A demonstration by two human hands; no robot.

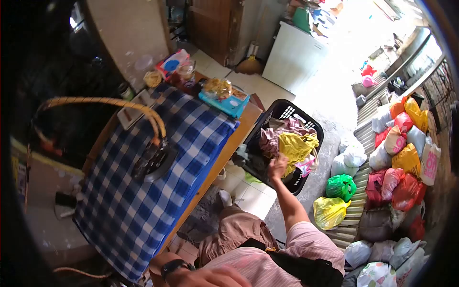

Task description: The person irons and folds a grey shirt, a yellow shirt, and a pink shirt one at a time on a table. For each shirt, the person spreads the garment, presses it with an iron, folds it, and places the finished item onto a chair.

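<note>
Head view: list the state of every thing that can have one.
Laundry basket: filled with crumpled clothes.
Yellow garment: bunched on top.
Right hand: on the clothes, grip unclear.
Left hand: at the frame edge, grip unclear.
Blue checked cloth: spread over the table.
Plastic bags: filled, piled together.

Basket (267, 122) is set on the floor, right of the counter (217, 166); clothes (292, 143) are piled in it. Bags (401, 162) are stacked right of it. Containers (224, 94) are placed at the counter's far end.
</note>
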